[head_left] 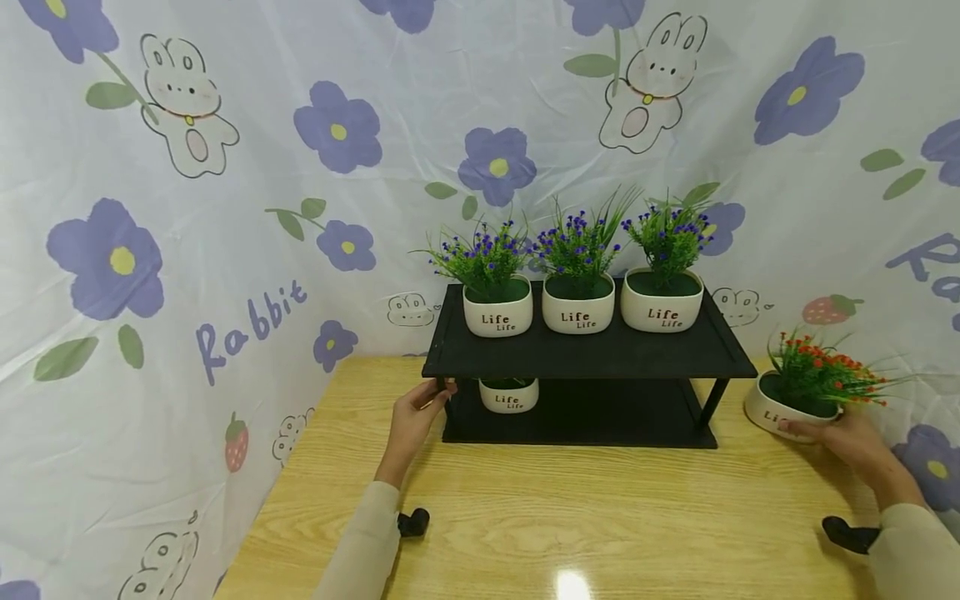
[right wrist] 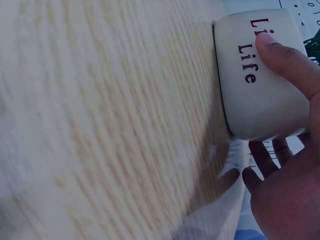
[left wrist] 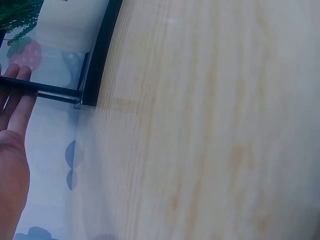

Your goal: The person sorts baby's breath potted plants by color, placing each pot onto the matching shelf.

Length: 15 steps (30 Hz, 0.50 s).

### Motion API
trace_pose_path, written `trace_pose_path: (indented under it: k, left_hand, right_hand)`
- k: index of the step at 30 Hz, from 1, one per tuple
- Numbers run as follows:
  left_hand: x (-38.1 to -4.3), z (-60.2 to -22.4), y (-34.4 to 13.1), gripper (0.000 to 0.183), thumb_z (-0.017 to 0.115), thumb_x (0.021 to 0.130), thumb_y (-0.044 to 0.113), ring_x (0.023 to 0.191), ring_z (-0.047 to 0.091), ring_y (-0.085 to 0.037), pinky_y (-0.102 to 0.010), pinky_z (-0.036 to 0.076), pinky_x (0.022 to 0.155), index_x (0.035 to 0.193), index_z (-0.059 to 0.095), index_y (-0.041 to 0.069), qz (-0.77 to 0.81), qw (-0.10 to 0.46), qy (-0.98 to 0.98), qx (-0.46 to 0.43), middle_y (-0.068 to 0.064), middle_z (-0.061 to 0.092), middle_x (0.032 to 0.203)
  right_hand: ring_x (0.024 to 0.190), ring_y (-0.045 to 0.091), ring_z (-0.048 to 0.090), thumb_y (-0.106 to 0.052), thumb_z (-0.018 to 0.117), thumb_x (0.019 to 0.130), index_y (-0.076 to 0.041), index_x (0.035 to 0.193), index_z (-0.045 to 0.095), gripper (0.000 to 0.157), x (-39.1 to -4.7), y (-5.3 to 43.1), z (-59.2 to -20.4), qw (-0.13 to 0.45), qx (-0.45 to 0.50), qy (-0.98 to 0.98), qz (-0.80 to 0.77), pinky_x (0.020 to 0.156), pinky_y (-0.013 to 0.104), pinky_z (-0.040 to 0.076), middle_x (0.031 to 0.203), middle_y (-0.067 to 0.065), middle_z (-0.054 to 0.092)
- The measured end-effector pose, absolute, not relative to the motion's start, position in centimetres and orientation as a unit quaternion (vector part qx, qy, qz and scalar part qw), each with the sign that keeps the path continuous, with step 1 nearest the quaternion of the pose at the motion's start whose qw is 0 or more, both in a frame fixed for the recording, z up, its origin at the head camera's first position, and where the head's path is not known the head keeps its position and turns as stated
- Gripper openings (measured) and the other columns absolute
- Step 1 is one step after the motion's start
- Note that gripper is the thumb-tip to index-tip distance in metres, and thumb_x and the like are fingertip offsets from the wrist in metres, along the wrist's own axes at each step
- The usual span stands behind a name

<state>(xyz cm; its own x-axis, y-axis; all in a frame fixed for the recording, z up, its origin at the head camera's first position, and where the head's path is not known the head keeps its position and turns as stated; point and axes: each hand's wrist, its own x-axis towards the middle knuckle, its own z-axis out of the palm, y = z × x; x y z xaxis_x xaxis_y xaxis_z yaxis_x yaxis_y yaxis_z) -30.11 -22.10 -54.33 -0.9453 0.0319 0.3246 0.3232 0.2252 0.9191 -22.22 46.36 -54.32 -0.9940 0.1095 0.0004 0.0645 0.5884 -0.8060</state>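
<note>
In the head view my right hand [head_left: 858, 442] holds a white pot [head_left: 776, 415] of artificial orange-red flowers [head_left: 828, 371] beside the rack's right end. The right wrist view shows the thumb [right wrist: 285, 57] across the "Life" lettering and the other fingers around the pot's side. The pot tilts slightly; whether its base touches the table I cannot tell. My left hand [head_left: 414, 417] grips the front left post of a black two-tier rack [head_left: 577, 354]. On its lower shelf, at the left, stands one white pot [head_left: 510, 397], its plant mostly hidden by the upper shelf.
Three white pots with purple flowers, the left [head_left: 498, 317], middle [head_left: 578, 315] and right [head_left: 662, 310], line the upper shelf. The rack stands on a wooden table [head_left: 525, 500]. A printed cloth [head_left: 420, 83] hangs close behind and along the sides.
</note>
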Motion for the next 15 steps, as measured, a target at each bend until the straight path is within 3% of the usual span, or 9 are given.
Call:
trace_pose_path:
  k: [2,4,5,7,10,13,15]
  left_hand:
    - [-30.11,-54.36,-22.08,0.031,0.071,0.104,0.013,0.109,0.072,0.0,-0.016,0.058,0.096,0.132,0.074,0.0,-0.612,0.118,-0.774,-0.112,-0.019,0.078,0.123]
    - [-30.09,-54.35,-22.07,0.03,0.071,0.104,0.013,0.111,0.073,-0.002,-0.016,0.058,0.096,0.132,0.074,0.002,-0.612,0.119,-0.774,-0.11,-0.018,0.078,0.123]
    - [-30.07,-54.35,-22.06,0.03,0.071,0.104,0.013,0.112,0.073,-0.004,-0.016,0.058,0.096,0.132,0.074,0.002,-0.611,0.119,-0.775,-0.11,-0.018,0.078,0.123]
    - [-30.04,-54.34,-22.05,0.029,0.071,0.104,0.013,0.115,0.074,-0.01,-0.017,0.057,0.098,0.132,0.074,0.003,-0.612,0.117,-0.775,-0.11,-0.017,0.078,0.123]
    - [-29.93,-54.3,-22.01,0.029,0.07,0.105,0.014,0.118,0.074,-0.017,-0.017,0.056,0.099,0.132,0.075,0.004,-0.612,0.114,-0.775,-0.11,-0.017,0.079,0.123]
    - [-29.87,-54.3,-21.99,0.03,0.071,0.104,0.014,0.118,0.075,-0.018,-0.017,0.057,0.099,0.132,0.074,0.003,-0.613,0.113,-0.774,-0.108,-0.016,0.079,0.123]
    - [-29.85,-54.32,-21.97,0.031,0.071,0.104,0.014,0.118,0.074,-0.018,-0.017,0.057,0.099,0.133,0.074,0.002,-0.615,0.113,-0.773,-0.109,-0.017,0.079,0.123]
  right_hand:
    - [0.136,0.029,0.05,-0.043,0.071,0.103,-0.011,0.173,-0.003,0.106,-22.09,46.33,-54.04,0.002,-0.061,-0.891,0.451,0.119,0.073,0.031,0.166,0.032,0.027]
    - [0.145,0.057,0.034,-0.046,0.068,0.104,-0.005,0.17,-0.009,0.11,-21.98,46.31,-53.89,-0.02,-0.068,-0.89,0.45,0.115,0.08,0.028,0.168,0.04,0.015]
    - [0.147,0.065,0.023,-0.047,0.067,0.104,-0.004,0.169,-0.013,0.112,-21.92,46.3,-53.85,-0.03,-0.068,-0.888,0.454,0.115,0.082,0.026,0.169,0.042,0.009]
    - [0.148,0.07,0.015,-0.049,0.066,0.105,-0.004,0.168,-0.016,0.113,-21.8,46.25,-53.85,-0.041,-0.065,-0.885,0.459,0.115,0.084,0.022,0.17,0.042,0.002]
    - [0.15,0.067,0.015,-0.049,0.065,0.105,-0.011,0.17,-0.015,0.109,-21.75,46.04,-54.08,-0.035,-0.061,-0.884,0.462,0.117,0.083,0.019,0.173,0.037,0.002]
    - [0.15,0.065,0.015,-0.048,0.067,0.105,-0.013,0.171,-0.012,0.109,-21.71,45.84,-54.26,-0.019,-0.069,-0.881,0.468,0.119,0.081,0.017,0.173,0.037,0.005]
    - [0.152,0.067,0.009,-0.048,0.067,0.104,-0.012,0.17,-0.016,0.112,-21.63,45.8,-54.27,-0.019,-0.079,-0.877,0.475,0.119,0.082,0.014,0.173,0.037,-0.001]
